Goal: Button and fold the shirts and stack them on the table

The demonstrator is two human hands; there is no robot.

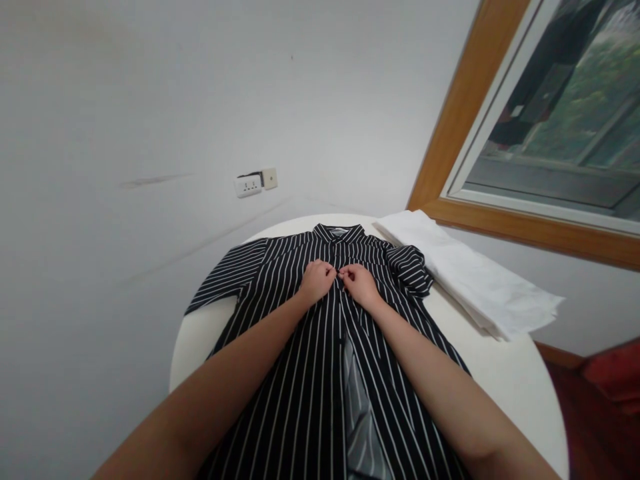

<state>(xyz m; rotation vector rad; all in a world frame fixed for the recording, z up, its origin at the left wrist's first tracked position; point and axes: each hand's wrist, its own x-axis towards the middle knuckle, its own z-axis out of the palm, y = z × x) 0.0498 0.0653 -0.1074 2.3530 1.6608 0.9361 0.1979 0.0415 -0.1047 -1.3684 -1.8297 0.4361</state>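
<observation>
A black shirt with white stripes (295, 360) lies front side up, its collar at the far side. My left hand (318, 280) and my right hand (359, 284) meet at the front placket, a little below the collar. Both have their fingers pinched on the placket edges; a button there is too small to make out. Below my hands the front hangs apart, and the greyish inside of the shirt shows. The left sleeve in view lies spread out, while the right one is bunched up.
The shirt rests on a round white table (520, 393). A folded white cloth or paper stack (470, 280) lies at the right and reaches past the table's edge. Behind are a wall with a socket (249, 186) and a wood-framed window (465, 107).
</observation>
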